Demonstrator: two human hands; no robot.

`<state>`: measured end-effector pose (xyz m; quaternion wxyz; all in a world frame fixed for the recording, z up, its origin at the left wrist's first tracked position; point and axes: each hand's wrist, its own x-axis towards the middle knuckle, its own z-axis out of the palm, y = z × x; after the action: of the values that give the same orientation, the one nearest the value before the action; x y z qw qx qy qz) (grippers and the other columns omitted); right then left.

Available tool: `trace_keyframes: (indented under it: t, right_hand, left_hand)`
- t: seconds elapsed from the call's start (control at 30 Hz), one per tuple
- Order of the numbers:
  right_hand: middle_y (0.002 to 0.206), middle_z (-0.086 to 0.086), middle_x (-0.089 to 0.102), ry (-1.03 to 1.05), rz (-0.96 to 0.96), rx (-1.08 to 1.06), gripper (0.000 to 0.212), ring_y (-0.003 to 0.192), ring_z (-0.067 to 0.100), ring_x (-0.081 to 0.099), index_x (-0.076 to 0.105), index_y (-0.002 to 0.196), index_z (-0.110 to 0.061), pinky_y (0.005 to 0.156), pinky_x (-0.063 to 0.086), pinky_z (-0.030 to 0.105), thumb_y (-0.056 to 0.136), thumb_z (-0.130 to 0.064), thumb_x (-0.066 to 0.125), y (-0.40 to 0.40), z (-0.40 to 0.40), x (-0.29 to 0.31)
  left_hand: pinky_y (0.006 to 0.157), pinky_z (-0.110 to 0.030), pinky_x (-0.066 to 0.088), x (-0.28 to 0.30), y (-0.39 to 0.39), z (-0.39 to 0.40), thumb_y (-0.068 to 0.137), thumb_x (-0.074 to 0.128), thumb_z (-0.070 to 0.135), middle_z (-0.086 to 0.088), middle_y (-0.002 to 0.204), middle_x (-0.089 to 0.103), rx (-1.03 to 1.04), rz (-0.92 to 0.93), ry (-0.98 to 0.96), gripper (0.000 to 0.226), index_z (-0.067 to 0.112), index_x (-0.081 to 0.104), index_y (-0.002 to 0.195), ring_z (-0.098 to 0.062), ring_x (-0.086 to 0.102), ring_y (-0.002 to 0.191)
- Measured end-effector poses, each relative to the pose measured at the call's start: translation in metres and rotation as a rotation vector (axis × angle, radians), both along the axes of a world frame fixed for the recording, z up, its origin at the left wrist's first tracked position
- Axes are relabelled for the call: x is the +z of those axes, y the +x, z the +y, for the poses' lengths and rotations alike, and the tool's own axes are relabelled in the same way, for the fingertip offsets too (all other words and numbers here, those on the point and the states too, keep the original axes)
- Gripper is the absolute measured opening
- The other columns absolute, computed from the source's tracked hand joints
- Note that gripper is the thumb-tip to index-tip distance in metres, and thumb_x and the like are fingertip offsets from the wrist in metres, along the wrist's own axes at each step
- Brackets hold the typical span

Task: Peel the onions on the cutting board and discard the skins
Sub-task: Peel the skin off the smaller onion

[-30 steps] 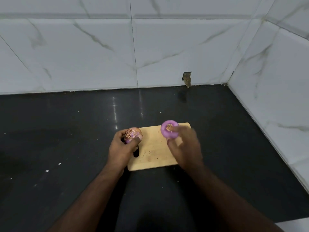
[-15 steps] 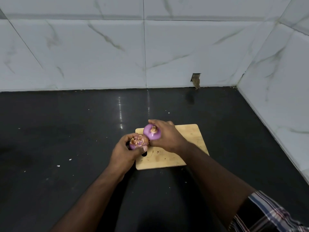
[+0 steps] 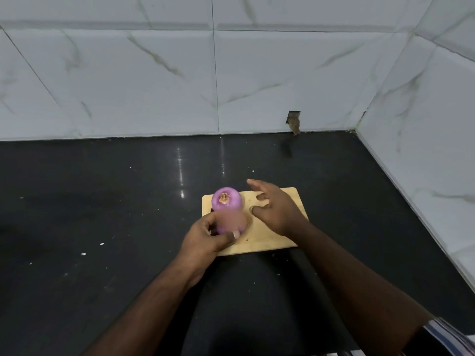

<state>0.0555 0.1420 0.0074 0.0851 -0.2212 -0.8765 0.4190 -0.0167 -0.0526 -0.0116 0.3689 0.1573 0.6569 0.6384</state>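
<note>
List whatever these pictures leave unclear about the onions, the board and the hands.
- Onion in the left hand: head view, motion blur smears the held onion; skin left on it cannot be told.
- Peeled onion: its underside is hidden behind the blurred one.
- Cutting board: its left end is covered by onions and hand.
- Right hand: open, its palm faces away.
- Discarded skins: none in view.

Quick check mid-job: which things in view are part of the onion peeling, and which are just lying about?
Part of the job:
- peeled onion on the cutting board
- blurred onion held in the left hand
- right hand, open above the board

Just lying about:
- white specks on the black counter
- hole in the wall tile
</note>
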Motion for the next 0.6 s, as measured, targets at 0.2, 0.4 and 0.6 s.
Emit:
trace_keyframes:
  t: [0.2,0.4,0.6]
  right_hand:
    - [0.114,-0.011,0.068,-0.415,0.103,-0.005,0.055,0.096,0.006,0.07,0.059,0.129,-0.027,0.081,0.058,0.024,0.08,-0.017,0.082,0.044,-0.025,0.006]
    - [0.109,-0.004,0.074,-0.446,0.162,-0.076,0.059,0.093,0.01,0.072,0.065,0.127,-0.021,0.09,0.056,0.029,0.073,-0.008,0.086,0.05,-0.006,0.003]
    - [0.099,-0.001,0.077,-0.457,0.195,-0.085,0.058,0.097,0.013,0.072,0.072,0.114,-0.024,0.093,0.054,0.027,0.063,-0.007,0.091,0.053,0.004,0.004]
  left_hand:
    - [0.089,-0.034,0.059,0.009,0.021,0.029,0.087,0.072,-0.003,-0.01,0.127,0.071,0.005,-0.207,0.112,0.046,0.011,0.064,0.131,-0.025,0.07,0.116]
    - [0.092,-0.039,0.06,0.018,0.022,0.036,0.101,0.055,0.003,-0.015,0.121,0.073,-0.109,-0.366,0.121,0.034,0.013,0.059,0.133,-0.031,0.072,0.11]
    - [0.089,-0.036,0.061,0.017,0.021,0.048,0.095,0.062,0.003,-0.013,0.114,0.075,-0.05,-0.404,0.179,0.039,0.009,0.06,0.134,-0.017,0.075,0.09]
